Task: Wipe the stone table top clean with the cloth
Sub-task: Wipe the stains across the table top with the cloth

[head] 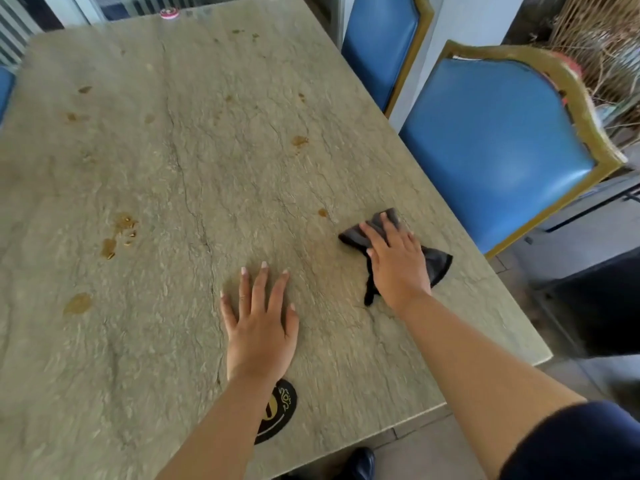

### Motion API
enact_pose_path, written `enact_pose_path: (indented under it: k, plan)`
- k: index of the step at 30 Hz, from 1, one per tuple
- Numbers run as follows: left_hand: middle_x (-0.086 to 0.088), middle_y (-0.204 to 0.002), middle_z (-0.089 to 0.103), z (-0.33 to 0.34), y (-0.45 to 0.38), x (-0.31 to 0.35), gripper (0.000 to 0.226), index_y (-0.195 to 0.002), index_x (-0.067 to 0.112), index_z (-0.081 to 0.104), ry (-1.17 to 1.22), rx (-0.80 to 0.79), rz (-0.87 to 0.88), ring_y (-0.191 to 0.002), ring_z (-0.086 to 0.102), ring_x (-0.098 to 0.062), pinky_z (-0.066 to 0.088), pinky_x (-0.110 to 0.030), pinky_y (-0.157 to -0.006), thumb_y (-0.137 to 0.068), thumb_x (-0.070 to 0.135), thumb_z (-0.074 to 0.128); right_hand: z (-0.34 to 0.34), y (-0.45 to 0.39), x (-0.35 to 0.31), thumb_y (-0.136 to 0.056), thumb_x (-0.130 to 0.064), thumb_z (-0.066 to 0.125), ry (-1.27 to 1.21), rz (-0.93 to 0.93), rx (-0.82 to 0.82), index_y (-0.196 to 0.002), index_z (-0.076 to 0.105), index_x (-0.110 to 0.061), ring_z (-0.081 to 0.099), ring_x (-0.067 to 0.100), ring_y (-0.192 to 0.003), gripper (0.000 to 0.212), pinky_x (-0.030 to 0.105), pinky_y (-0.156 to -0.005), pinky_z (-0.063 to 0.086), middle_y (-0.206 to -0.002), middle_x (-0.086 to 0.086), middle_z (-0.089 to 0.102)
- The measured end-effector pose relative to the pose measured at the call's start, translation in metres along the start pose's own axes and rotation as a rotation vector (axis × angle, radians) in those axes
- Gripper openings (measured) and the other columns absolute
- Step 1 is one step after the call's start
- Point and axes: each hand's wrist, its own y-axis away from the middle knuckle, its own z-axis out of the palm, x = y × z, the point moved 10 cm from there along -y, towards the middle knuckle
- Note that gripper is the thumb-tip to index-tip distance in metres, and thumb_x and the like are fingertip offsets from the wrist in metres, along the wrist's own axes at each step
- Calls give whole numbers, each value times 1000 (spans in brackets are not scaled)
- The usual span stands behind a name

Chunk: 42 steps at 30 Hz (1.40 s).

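Nearby, blue chairs (491, 150) crowd table (207, 168) rt edge.

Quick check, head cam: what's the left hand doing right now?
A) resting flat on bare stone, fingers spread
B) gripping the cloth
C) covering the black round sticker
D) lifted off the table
A: the left hand lies palm-down with straight, spread fingers on the stone table top, while the right hand presses the dark cloth.
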Motion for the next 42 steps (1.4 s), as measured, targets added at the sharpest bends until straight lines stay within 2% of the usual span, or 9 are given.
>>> enact_pose_path:
  k: [3, 10, 13, 17, 25, 28, 33, 39, 42]
  plan:
    - [0, -163, 8, 1, -1, 0, 58, -153, 33, 7, -2, -10, -1, -150, -9, -24, 3, -60, -117, -96, 44, 11, 6, -8, -31, -103, -32, 23, 11, 70, -17, -153, 7, -28, -3, 31, -147, 53, 42, -120, 2, -161, 8, -3]
    - [1, -163, 8, 0, -1, 0, 60, -154, 33, 9, -2, -7, 1, -150, -7, -26, 2, -60, -117, -94, 43, 10, 23, 91, -70, -97, -37, 20, 126, -561, -168, -150, 13, -42, 11, 22, -148, 54, 48, -119, 2, -161, -4, 10]
    - [0, -163, 5, -1, 0, 0, 55, -154, 33, 6, 9, 5, -3, -149, -9, -25, 0, -59, -117, -99, 41, 11, 1, 78, 5, -97, -40, 16, 195, -143, -64, -149, 8, -46, 7, 20, -148, 52, 64, -113, -2, -161, -9, 7]
    - [0, -163, 3, 1, 0, 0, 55, -154, 32, 4, 0, -2, 2, -149, -11, -26, -1, -60, -117, -101, 41, 15, 4, 83, -1, -100, -43, 15, 42, 279, -31, -151, 1, -39, -10, 24, -148, 52, 61, -113, -9, -162, -1, -5]
    - [-1, -163, -4, 1, -2, 4, 55, -154, 32, 2, 43, -57, -58, -148, -14, -27, -5, -60, -117, -101, 38, 15, 22, 192, -69, -100, -43, 30, 102, -454, -110, -148, 16, -45, 14, 21, -147, 50, 51, -118, 9, -160, -6, 15]
    - [-3, -163, -2, -2, 5, 22, 55, -154, 26, 11, 118, -52, -103, -149, -12, -26, -8, -61, -115, -101, 38, 23, 5, 165, 4, -98, -46, 23, 130, -177, -56, -148, 19, -44, 20, 25, -146, 51, 54, -116, 14, -160, -4, 18]
    - [2, -162, 1, 5, 10, 75, 53, -152, 31, 16, 123, -72, -45, -146, -16, -36, -8, -66, -112, -101, 42, 25, -8, 127, 63, -100, -45, 18, 1, 375, -25, -151, 5, -38, -10, 26, -147, 53, 56, -115, -7, -162, 1, -3]
    - [10, -162, -4, 13, -11, 95, 54, -150, 43, 0, 20, -92, -166, -143, -20, -46, -2, -75, -107, -97, 50, 11, 2, 155, 18, -97, -48, 32, 91, -531, -125, -147, 18, -47, 18, 22, -146, 52, 52, -117, 11, -160, -7, 16]
    - [13, -162, -8, 16, -12, 95, 55, -149, 45, -7, -6, -87, -201, -144, -22, -42, -4, -73, -109, -96, 51, 8, -12, 110, 75, -96, -50, 31, 145, -450, -78, -146, 21, -48, 24, 23, -144, 51, 55, -115, 19, -159, -7, 20]
